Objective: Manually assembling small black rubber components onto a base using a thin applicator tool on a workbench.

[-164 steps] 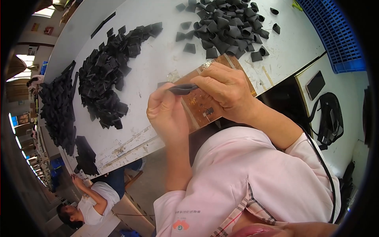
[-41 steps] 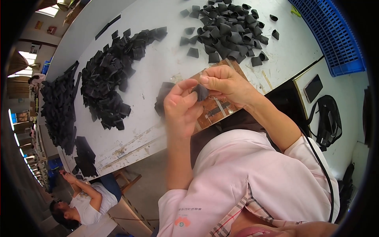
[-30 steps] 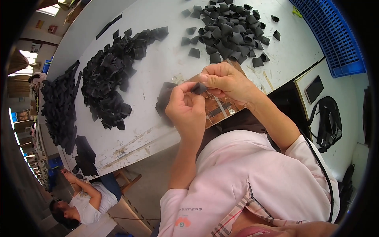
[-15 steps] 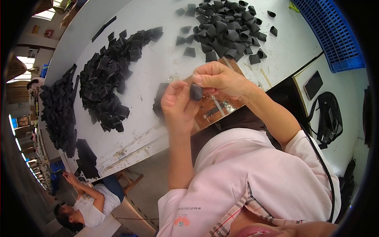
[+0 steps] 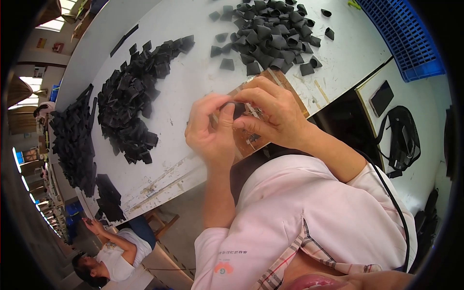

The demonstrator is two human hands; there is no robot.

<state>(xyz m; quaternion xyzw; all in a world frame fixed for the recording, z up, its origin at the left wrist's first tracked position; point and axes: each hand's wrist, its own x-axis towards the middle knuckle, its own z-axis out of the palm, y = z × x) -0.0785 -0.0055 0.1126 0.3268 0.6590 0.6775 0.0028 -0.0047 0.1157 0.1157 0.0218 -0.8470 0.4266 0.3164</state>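
Note:
Between my two hands is a small black curved piece [image 5: 239, 110] of sheet-like material, partly covered by the fingers. My left hand [image 5: 209, 126] is closed, thumb and fingertips pinching its left side. From the right, my right hand [image 5: 279, 113] grips it too, its fingers over the far side and the thumb close to the near edge. Both hands are over a brown wooden board [image 5: 296, 96] at the table's near edge. Beyond the board lies a heap of black pieces bent into short open tubes [image 5: 265, 41]. Flat black pieces [image 5: 126, 99] form another heap to the left.
The white table [image 5: 181, 92] also bears a third dark heap [image 5: 72, 147] at far left and black sheets [image 5: 109, 198] near its edge. A blue plastic basket [image 5: 411, 43] stands far right, above a phone [image 5: 382, 98] and a black mesh bag [image 5: 404, 137]. Another person [image 5: 118, 251] sits lower left.
Both hands have turned and closed further around the black piece, which is now more hidden. My right thumb has come down to its near side. The view has shifted slightly.

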